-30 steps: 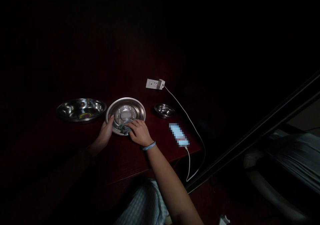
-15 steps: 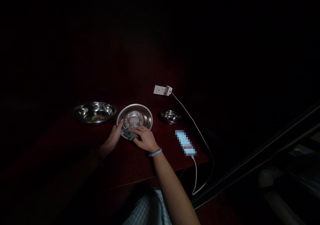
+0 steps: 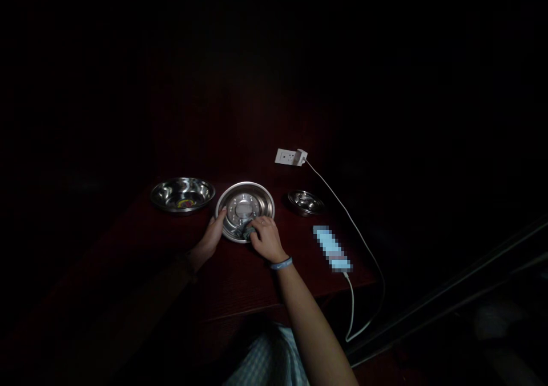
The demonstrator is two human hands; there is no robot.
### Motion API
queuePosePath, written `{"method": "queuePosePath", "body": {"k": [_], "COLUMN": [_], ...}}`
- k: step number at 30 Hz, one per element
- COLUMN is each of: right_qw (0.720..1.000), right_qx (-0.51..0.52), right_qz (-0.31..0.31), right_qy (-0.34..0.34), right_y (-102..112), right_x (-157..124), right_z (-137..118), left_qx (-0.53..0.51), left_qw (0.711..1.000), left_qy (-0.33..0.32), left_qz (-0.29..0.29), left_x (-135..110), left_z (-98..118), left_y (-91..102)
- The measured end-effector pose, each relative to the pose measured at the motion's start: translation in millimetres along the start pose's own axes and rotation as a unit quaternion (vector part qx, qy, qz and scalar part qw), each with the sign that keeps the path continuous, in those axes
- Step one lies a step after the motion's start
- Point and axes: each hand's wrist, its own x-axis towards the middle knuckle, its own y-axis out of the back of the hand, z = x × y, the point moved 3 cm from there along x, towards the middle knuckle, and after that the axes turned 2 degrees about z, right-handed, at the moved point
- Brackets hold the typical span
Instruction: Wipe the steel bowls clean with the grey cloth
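Note:
A round steel bowl (image 3: 244, 194) is tilted up toward me over the dark red table. My left hand (image 3: 209, 237) grips its left rim, thumb on the inside edge and the other fingers hidden behind it. Inside the lower right of the bowl, my right hand (image 3: 266, 237) presses a crumpled grey-green cloth (image 3: 245, 230) against the wall with its fingers closed over it. A wider steel basin (image 3: 184, 186) with a coloured sticker on its bottom stands to the left. Right of the held bowl sits a smaller steel bowl (image 3: 306, 202).
A phone (image 3: 331, 249) with a blurred screen lies at the table's right. Its white cable (image 3: 353, 300) loops past the table edge, up to a charger (image 3: 301, 157) in a wall socket (image 3: 285, 156). The table's front edge (image 3: 240, 313) is close to my lap. Surroundings are very dark.
My right hand has slid the cloth along the bowl's inside, from the lower left toward the lower right. The whole view has shifted, so everything appears farther right. My left hand keeps its grip.

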Motion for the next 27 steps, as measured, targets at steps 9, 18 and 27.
{"method": "queuePosePath", "body": {"k": [9,18,27], "right_qw": [0.997,0.999,0.981], "right_qx": [0.051,-0.033,-0.116], "right_qz": [-0.039,-0.016,0.098], "right_qy": [0.044,0.011,-0.123], "right_y": [-5,6,21], "right_x": [-2,-1,-5], "right_z": [-5,-2,9], "left_qx": [-0.010,0.010,0.031], "left_qw": [1.000,1.000,0.996], "left_qy": [-0.015,-0.003,-0.080], "left_qz": [0.001,0.002,0.034], "left_x": [9,5,0], "left_z": [-7,-5,4], "left_y": [2.3,1.1,-0.8]}}
